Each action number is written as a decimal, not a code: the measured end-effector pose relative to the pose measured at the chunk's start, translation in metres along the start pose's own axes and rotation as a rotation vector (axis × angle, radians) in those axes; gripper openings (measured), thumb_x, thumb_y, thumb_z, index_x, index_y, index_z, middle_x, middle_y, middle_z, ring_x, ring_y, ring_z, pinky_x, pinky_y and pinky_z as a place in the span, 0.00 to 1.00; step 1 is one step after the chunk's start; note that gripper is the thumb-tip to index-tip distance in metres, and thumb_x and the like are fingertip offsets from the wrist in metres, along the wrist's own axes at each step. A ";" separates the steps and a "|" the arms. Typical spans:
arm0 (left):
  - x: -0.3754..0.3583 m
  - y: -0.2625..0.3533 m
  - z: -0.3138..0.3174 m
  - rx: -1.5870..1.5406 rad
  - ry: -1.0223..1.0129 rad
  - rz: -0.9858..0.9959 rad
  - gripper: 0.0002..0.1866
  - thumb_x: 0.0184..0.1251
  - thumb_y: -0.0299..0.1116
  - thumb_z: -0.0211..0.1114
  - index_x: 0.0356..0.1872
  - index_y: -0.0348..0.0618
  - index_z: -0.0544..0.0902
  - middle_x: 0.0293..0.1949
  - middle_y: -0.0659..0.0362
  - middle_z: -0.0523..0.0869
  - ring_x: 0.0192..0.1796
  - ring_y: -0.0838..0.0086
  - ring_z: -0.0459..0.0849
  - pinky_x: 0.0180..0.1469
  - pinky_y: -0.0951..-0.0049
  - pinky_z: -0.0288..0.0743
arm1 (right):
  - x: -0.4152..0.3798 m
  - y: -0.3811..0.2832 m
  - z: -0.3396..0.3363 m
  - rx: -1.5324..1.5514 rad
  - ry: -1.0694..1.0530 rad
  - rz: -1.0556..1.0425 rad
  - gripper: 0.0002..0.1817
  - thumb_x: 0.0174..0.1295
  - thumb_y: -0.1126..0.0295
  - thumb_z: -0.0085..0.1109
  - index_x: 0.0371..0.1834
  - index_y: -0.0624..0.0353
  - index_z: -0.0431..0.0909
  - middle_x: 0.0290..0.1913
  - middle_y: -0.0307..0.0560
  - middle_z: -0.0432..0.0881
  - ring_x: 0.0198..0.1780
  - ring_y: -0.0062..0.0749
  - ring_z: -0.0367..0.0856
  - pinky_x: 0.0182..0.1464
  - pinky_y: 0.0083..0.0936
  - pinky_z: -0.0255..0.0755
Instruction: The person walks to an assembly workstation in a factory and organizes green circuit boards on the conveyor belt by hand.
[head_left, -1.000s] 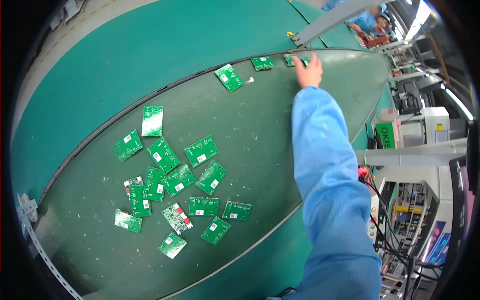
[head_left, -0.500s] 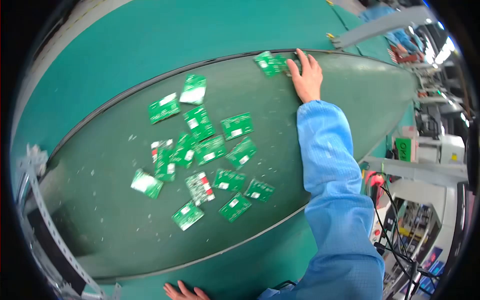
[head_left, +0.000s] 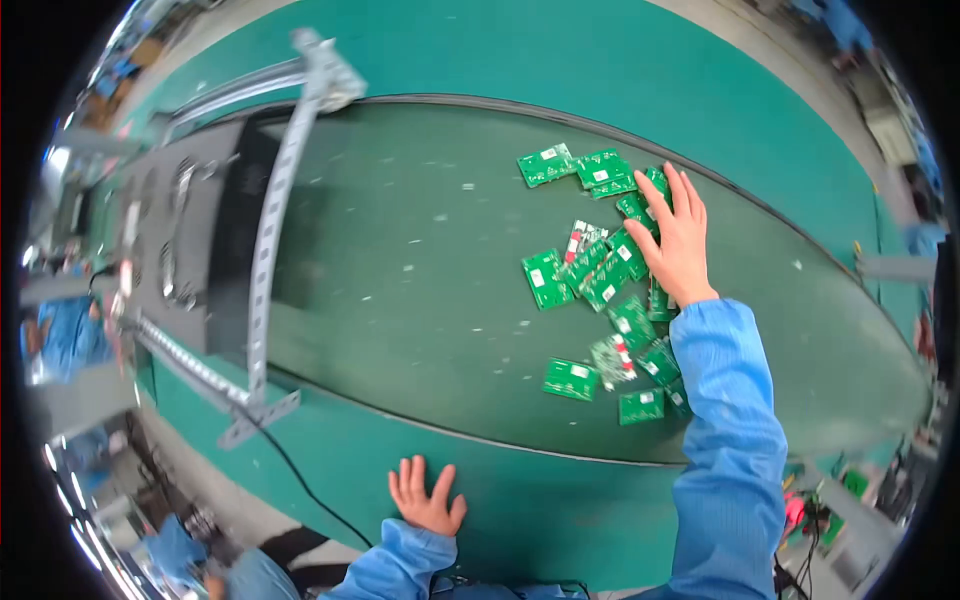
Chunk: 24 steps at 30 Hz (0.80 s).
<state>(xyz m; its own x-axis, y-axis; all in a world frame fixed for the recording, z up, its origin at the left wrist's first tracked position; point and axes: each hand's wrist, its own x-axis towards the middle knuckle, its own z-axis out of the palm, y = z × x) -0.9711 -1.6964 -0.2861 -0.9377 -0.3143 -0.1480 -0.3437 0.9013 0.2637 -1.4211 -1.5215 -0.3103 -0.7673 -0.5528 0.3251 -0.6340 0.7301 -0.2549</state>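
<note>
Several green circuit boards lie loosely grouped on the dark green belt [head_left: 430,260]. My right hand [head_left: 677,240] rests over boards at the group's right side, its fingers spread and partly covering them. One board [head_left: 546,278] lies at the group's left edge, another [head_left: 546,165] at its top. A board with red and white parts [head_left: 613,361] sits lower down, beside a green board [head_left: 571,379]. My left hand [head_left: 427,496] is spread on the lighter green table edge [head_left: 520,500], below the belt, with nothing in it.
A perforated metal frame [head_left: 272,240] spans the belt's left part, before a grey and black machine housing [head_left: 180,240]. A black cable [head_left: 300,475] runs down from the frame. Other people in blue [head_left: 70,340] appear at the far left, lower left and upper right.
The view has swung toward the left end of the belt. My right hand has moved from the belt's far edge onto the board group, and the boards lie closer together. More of my left hand shows.
</note>
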 end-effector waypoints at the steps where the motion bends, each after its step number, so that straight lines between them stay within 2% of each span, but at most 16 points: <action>1: 0.001 0.001 0.000 -0.021 -0.008 -0.007 0.27 0.49 0.42 0.62 0.54 0.49 0.77 0.65 0.40 0.62 0.68 0.42 0.58 0.67 0.38 0.47 | 0.013 -0.017 0.008 0.028 0.004 -0.040 0.30 0.56 0.54 0.61 0.64 0.44 0.69 0.68 0.58 0.60 0.68 0.56 0.57 0.67 0.47 0.52; 6: 0.004 0.006 0.001 -0.031 0.019 -0.022 0.27 0.50 0.44 0.64 0.56 0.56 0.78 0.66 0.45 0.62 0.68 0.47 0.59 0.68 0.41 0.48 | 0.074 -0.134 0.063 0.155 0.062 -0.214 0.30 0.55 0.50 0.61 0.60 0.46 0.71 0.65 0.60 0.62 0.66 0.55 0.59 0.64 0.48 0.54; 8: 0.002 0.005 0.002 -0.030 0.023 -0.026 0.27 0.50 0.45 0.64 0.56 0.57 0.78 0.66 0.46 0.63 0.68 0.47 0.60 0.68 0.42 0.49 | 0.099 -0.196 0.085 0.306 -0.002 -0.280 0.29 0.54 0.49 0.61 0.59 0.46 0.72 0.63 0.60 0.64 0.66 0.52 0.59 0.62 0.45 0.56; 9: 0.002 0.004 0.003 -0.031 0.024 -0.024 0.27 0.50 0.45 0.64 0.56 0.57 0.78 0.66 0.46 0.64 0.68 0.48 0.61 0.68 0.42 0.49 | 0.107 -0.224 0.105 0.364 0.044 -0.363 0.30 0.54 0.49 0.60 0.60 0.46 0.71 0.63 0.59 0.65 0.65 0.52 0.60 0.63 0.47 0.56; 11: 0.004 0.002 0.002 -0.037 0.050 -0.021 0.26 0.50 0.45 0.64 0.55 0.60 0.78 0.65 0.47 0.65 0.67 0.49 0.62 0.67 0.43 0.50 | 0.121 -0.270 0.118 0.537 0.047 -0.327 0.29 0.57 0.51 0.59 0.61 0.48 0.70 0.64 0.60 0.64 0.68 0.56 0.58 0.66 0.50 0.54; 13: 0.002 0.002 0.001 -0.043 0.045 -0.029 0.26 0.51 0.45 0.63 0.55 0.62 0.78 0.65 0.47 0.66 0.67 0.49 0.63 0.67 0.43 0.51 | 0.135 -0.265 0.100 0.594 -0.058 -0.360 0.30 0.58 0.55 0.60 0.63 0.51 0.67 0.65 0.61 0.64 0.69 0.56 0.56 0.67 0.46 0.57; 14: 0.002 0.002 0.000 -0.063 0.045 -0.036 0.26 0.51 0.46 0.63 0.56 0.63 0.78 0.65 0.48 0.66 0.67 0.49 0.62 0.67 0.43 0.52 | 0.132 -0.252 0.094 0.491 -0.084 -0.376 0.31 0.57 0.58 0.61 0.64 0.53 0.65 0.64 0.61 0.66 0.67 0.56 0.59 0.66 0.43 0.59; 16: 0.004 -0.001 0.003 -0.062 0.088 -0.024 0.25 0.51 0.45 0.63 0.56 0.62 0.78 0.65 0.48 0.66 0.67 0.48 0.62 0.67 0.43 0.52 | 0.119 -0.214 0.047 0.496 -0.380 -0.322 0.32 0.57 0.59 0.60 0.65 0.54 0.63 0.63 0.62 0.65 0.66 0.56 0.60 0.67 0.42 0.58; 18: 0.005 0.000 0.002 -0.099 0.063 -0.021 0.26 0.52 0.44 0.63 0.57 0.61 0.78 0.65 0.47 0.65 0.67 0.47 0.61 0.67 0.42 0.50 | 0.087 -0.164 0.002 0.497 -0.331 -0.336 0.34 0.58 0.58 0.60 0.67 0.54 0.62 0.63 0.62 0.66 0.66 0.53 0.61 0.67 0.41 0.58; 21: 0.005 0.004 0.005 -0.078 0.036 -0.002 0.26 0.54 0.42 0.61 0.59 0.57 0.76 0.67 0.46 0.63 0.68 0.47 0.60 0.68 0.43 0.49 | 0.002 -0.103 -0.071 0.462 -0.215 0.043 0.34 0.58 0.59 0.61 0.68 0.52 0.62 0.66 0.61 0.63 0.68 0.52 0.59 0.68 0.38 0.56; 24: 0.006 0.006 0.010 -0.061 0.098 0.027 0.27 0.55 0.41 0.60 0.60 0.55 0.75 0.68 0.46 0.62 0.69 0.47 0.58 0.68 0.43 0.48 | -0.118 -0.055 -0.080 0.215 -0.021 0.271 0.35 0.57 0.59 0.61 0.69 0.50 0.61 0.69 0.60 0.59 0.69 0.53 0.56 0.68 0.41 0.54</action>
<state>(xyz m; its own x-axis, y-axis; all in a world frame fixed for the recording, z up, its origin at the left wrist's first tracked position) -0.9787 -1.6897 -0.2945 -0.9460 -0.3208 -0.0466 -0.3181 0.8908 0.3245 -1.2884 -1.4642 -0.2616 -0.9108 -0.3605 0.2010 -0.4113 0.7516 -0.5157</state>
